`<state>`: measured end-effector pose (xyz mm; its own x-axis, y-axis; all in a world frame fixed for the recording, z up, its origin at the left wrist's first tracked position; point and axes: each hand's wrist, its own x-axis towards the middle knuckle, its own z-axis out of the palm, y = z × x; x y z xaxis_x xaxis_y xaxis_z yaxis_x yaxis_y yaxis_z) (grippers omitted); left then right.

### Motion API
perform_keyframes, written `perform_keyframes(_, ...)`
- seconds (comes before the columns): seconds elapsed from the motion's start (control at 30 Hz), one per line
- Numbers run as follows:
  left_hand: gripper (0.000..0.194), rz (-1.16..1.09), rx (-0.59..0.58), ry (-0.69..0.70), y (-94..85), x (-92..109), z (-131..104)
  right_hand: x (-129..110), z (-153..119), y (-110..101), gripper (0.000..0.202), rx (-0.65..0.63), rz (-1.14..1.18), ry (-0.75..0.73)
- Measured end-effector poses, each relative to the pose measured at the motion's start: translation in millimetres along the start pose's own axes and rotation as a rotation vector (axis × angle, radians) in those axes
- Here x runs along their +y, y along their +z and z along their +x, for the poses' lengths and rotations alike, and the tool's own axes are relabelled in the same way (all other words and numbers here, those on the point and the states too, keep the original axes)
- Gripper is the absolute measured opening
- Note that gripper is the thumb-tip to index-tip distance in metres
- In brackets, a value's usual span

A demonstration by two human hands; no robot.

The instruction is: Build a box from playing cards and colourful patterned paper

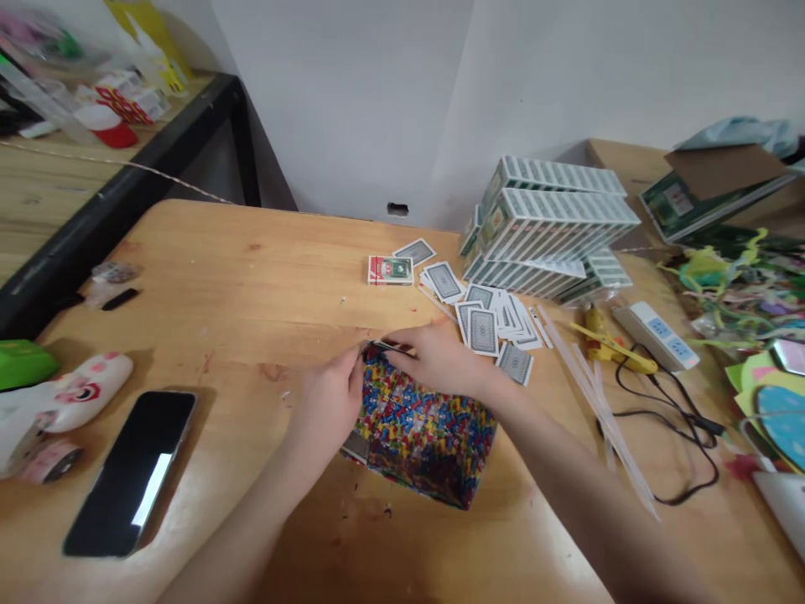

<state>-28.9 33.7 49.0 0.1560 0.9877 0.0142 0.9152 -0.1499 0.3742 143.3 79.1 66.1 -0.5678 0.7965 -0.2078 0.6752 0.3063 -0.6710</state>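
Note:
A box or folded sheet with a colourful, crowded print (428, 428) is at the front middle of the wooden table (251, 310). My left hand (332, 394) is closed on its upper left corner. At the top edge, my right hand (431, 356) has its fingers bent over the same colourful item, pinching near a dark strip. Both forearms reach in from the bottom. Just beyond my right hand lie loose playing cards (483, 331), backs mostly up. A red and green card box (391, 270) rests farther back.
Stacked card packs (553, 222) stand at the back right. Clear sticks (607, 419), a yellow glue gun (613, 346) and a power strip (657, 334) with black cable lie right. A phone (132, 474) and white toy (81, 394) are left.

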Motion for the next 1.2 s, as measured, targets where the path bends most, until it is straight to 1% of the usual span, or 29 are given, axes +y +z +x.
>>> perform_keyframes(0.1, 0.034, -0.031, 0.181, 0.163, -16.8, 6, -6, -1, -14, -21, 0.031, -0.093, 0.385, -0.071)
perform_keyframes(0.17, 0.034, -0.081, 0.248, 0.274, -26.7, 10, -8, -4, -24, -26, 0.034, -0.060, 0.577, -0.075)
perform_keyframes(0.23, 0.033, -0.136, 0.224, 0.324, -33.6, 13, -7, -9, -36, -24, 0.033, 0.030, 0.682, -0.042)
perform_keyframes(0.3, 0.033, -0.153, 0.145, 0.328, -37.0, 16, -6, -15, -46, -17, 0.037, 0.101, 0.750, 0.007)
perform_keyframes(0.37, 0.036, -0.121, 0.097, 0.342, -37.5, 19, -8, -20, -56, -10, 0.041, 0.181, 0.798, 0.059)
perform_keyframes(0.43, 0.040, -0.067, 0.109, 0.381, -36.3, 22, -11, -24, -64, -5, 0.043, 0.248, 0.865, 0.086)
perform_keyframes(0.53, 0.042, 0.010, 0.181, 0.465, -34.1, 27, -18, -28, -72, -3, 0.043, 0.294, 0.941, 0.082)
perform_keyframes(0.77, 0.040, 0.228, 0.274, 0.657, -39.1, 37, -25, -27, -84, -5, 0.043, 0.301, 0.872, 0.029)
perform_keyframes(0.9, 0.038, 0.259, 0.283, 0.730, -43.5, 38, -25, -24, -89, 0, 0.047, 0.338, 0.806, -0.019)
perform_keyframes(1.0, 0.040, 0.169, 0.298, 0.743, -49.5, 37, -22, -28, -94, 0, 0.050, 0.430, 0.734, -0.069)
perform_keyframes(1.07, 0.044, 0.044, 0.332, 0.727, -57.1, 39, -18, -34, -97, -4, 0.057, 0.514, 0.646, -0.152)
perform_keyframes(1.13, 0.046, -0.104, 0.351, 0.688, -65.6, 43, -12, -41, -98, -9, 0.065, 0.588, 0.480, -0.249)
perform_keyframes(1.2, 0.047, -0.215, 0.318, 0.651, -70.5, 48, -5, -46, -96, -13, 0.070, 0.660, 0.277, -0.309)
